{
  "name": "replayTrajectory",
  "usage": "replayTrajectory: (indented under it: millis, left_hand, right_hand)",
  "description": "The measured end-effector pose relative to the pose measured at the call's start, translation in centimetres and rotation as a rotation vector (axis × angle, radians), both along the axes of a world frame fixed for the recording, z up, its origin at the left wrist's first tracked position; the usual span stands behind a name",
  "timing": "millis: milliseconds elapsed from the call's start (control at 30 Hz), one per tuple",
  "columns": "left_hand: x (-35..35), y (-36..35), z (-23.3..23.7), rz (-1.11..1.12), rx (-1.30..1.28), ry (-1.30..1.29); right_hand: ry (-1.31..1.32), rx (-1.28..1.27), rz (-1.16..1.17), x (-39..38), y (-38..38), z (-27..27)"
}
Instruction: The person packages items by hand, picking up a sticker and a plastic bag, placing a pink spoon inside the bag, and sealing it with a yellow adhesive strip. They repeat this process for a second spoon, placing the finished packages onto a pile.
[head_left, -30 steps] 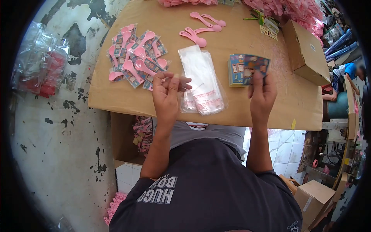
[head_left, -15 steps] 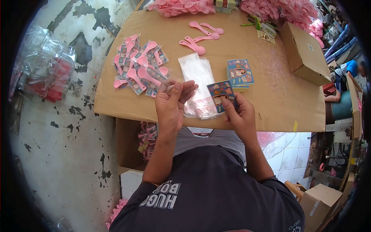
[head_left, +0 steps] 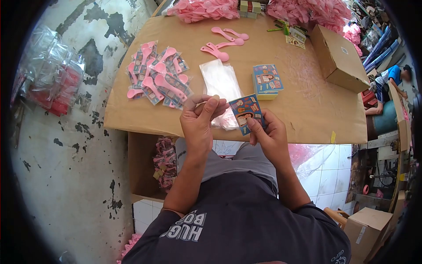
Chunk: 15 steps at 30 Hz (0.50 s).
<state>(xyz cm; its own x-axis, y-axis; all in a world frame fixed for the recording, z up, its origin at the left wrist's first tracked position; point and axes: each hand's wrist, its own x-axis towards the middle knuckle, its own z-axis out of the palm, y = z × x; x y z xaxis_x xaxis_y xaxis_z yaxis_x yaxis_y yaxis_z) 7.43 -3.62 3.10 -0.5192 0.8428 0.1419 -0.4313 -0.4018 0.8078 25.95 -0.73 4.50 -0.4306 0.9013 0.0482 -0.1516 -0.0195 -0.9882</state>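
Observation:
My right hand [head_left: 269,134] grips a blue printed card [head_left: 245,112] between thumb and fingers, its picture side up. My left hand [head_left: 200,116] is closed in a pinch just left of the card's upper corner; whatever lies between its fingertips is too clear or small to make out. Beneath both hands lies a stack of clear plastic bags [head_left: 219,81] on the table. Right of the bags stands a pile of the same cards [head_left: 267,79]. To the left is a heap of bagged pink spoons with cards [head_left: 156,77].
Several loose pink measuring spoons [head_left: 226,42] lie beyond the bags on the brown table [head_left: 303,119]. Larger pink spoon heaps [head_left: 204,9] line the far edge. A cardboard box [head_left: 340,59] stands at the right. Another person [head_left: 389,83] sits at the far right.
My right hand has brought the card left and slightly up, toward my left hand. My left hand has shifted a little right, its fingers drawn closer together.

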Motion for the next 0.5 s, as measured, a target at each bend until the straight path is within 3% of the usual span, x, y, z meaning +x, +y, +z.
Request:
replayTrajectory:
  millis: [233, 400, 500]
  left_hand:
    - [0.7, -0.5, -0.2, 0.009, 0.008, 0.013]
    - [1.6, -0.4, 0.5, -0.112, -0.027, -0.053]
    - [1.4, -0.1, -1.0, -0.074, -0.023, 0.023]
  right_hand:
    - [-0.034, -0.023, 0.081, 0.6, -0.9, -1.2]
    - [-0.034, 0.017, -0.002, 0.6, -0.6, -1.1]
    - [0.005, 0.028, -0.039, 0.7, -0.4, -1.2]
